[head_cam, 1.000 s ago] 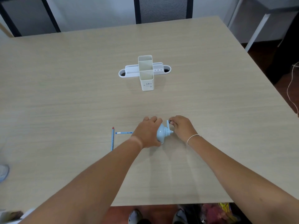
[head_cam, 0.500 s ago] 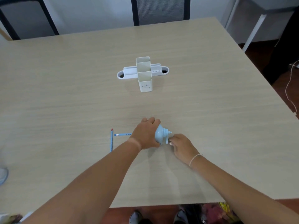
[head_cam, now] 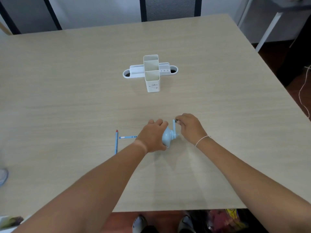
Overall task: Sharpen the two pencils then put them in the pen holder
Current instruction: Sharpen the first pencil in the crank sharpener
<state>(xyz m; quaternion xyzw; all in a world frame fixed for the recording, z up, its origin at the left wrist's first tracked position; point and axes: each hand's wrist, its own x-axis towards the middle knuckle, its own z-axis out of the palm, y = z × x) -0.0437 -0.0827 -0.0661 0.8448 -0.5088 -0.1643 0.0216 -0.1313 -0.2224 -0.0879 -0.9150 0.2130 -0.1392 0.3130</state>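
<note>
A light blue crank sharpener (head_cam: 169,136) lies on the table near the front middle. My left hand (head_cam: 152,137) covers and grips its body. My right hand (head_cam: 190,127) pinches the crank handle (head_cam: 174,126), which points up and away. One blue pencil (head_cam: 128,137) sticks out sideways to the left from under my left hand, its far end hidden. The other blue pencil (head_cam: 116,141), with a red tip, lies free on the table just left of it. The white pen holder (head_cam: 152,74) stands farther back in the middle, its compartments showing nothing inside.
The light wooden table (head_cam: 67,98) ends at a front edge close to my body. A dark chair (head_cam: 170,8) stands behind the far edge. A white-legged table (head_cam: 269,29) and a cable (head_cam: 303,96) are off to the right.
My right hand has swung the crank handle from the low, near side back up to the far side. My left hand and both pencils have stayed in place.
</note>
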